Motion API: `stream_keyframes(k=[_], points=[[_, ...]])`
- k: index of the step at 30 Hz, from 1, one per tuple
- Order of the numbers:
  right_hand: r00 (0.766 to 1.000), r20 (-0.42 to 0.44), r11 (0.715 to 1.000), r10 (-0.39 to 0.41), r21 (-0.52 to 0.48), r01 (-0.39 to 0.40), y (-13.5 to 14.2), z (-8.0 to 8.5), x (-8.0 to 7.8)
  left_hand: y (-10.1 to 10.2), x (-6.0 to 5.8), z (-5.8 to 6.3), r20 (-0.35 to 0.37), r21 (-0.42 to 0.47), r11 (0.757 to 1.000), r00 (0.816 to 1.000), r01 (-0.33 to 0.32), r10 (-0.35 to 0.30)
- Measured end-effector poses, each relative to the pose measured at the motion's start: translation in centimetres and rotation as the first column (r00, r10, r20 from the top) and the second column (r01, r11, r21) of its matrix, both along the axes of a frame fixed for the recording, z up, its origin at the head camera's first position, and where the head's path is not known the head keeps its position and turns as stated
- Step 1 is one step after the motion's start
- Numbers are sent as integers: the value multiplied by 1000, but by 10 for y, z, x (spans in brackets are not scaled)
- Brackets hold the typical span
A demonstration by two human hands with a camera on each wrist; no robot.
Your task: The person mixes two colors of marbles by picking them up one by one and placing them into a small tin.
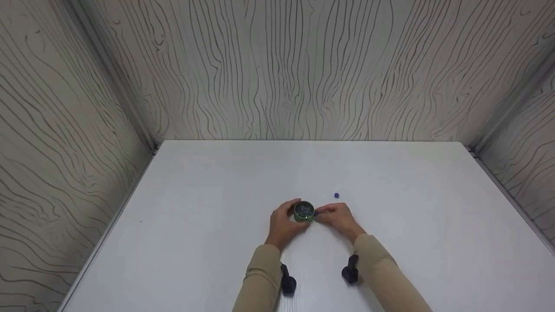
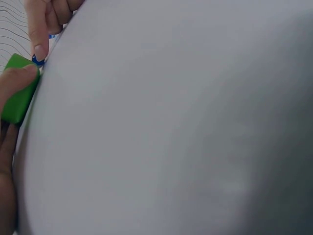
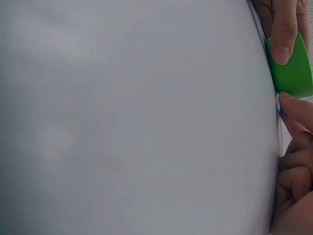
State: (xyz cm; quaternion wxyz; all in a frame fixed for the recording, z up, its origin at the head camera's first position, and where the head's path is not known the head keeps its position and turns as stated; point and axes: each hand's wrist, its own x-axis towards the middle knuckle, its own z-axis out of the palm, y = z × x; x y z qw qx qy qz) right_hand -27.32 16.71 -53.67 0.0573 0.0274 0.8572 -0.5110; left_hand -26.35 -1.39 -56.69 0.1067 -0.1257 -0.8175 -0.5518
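A small round green cup (image 1: 304, 211) stands on the white table, its inside dark with small glints. My left hand (image 1: 284, 223) curves round it from the left, and the thumb presses the near side of the green wall (image 3: 291, 73). Close by the cup's right side, my right hand (image 1: 338, 217) pinches a small dark blue bead (image 2: 37, 60) between thumb and forefinger; its other fingers are curled in the right wrist view. A second blue bead (image 1: 336, 195) lies on the table beyond the right hand. What exactly fills the cup is too small to tell.
The white table (image 1: 208, 182) reaches to wood-grain patterned panels (image 1: 286, 69) at the back and sides. Black devices (image 1: 288, 284) are worn at both wrists, over beige sleeves. A tiny dark speck (image 1: 140, 221) marks the table's left part.
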Motion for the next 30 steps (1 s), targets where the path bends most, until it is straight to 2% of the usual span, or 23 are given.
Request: stream_keyframes(k=[9, 24, 30], points=[[1000, 4, 1000, -1, 14, 1, 2, 0, 0, -1, 1, 1, 32, -13, 1000, 999, 4, -4], [1000, 18, 1000, -12, 2, 12, 4, 2, 1, -1, 0, 3, 16, -19, 1000, 1000, 20, -19], [1000, 30, 1000, -3, -7, 3, 6, 1, -1, -1, -1, 1, 9, -23, 1000, 1000, 7, -7]])
